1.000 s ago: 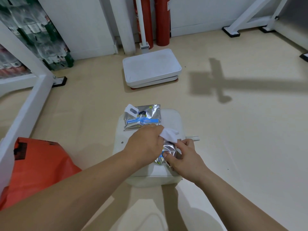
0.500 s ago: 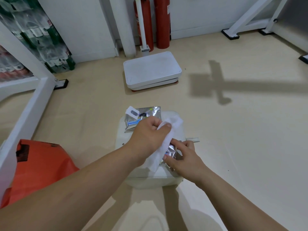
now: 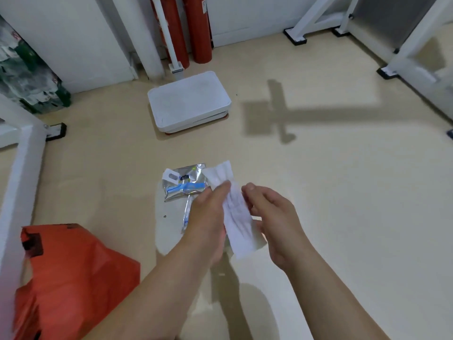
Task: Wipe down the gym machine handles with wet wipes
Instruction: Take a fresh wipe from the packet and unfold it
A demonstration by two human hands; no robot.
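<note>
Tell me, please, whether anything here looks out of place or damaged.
Nothing is spilled or broken. Only the pack looks untidy: it lies crumpled with its flap peeled back, while the left hand holds a wipe.

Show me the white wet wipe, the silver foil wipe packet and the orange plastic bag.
white wet wipe (image 3: 239, 224), head view, middle of the hanging sheet.
silver foil wipe packet (image 3: 182, 186), head view, its blue-striped front.
orange plastic bag (image 3: 73, 273), head view, its crumpled upper face.
</note>
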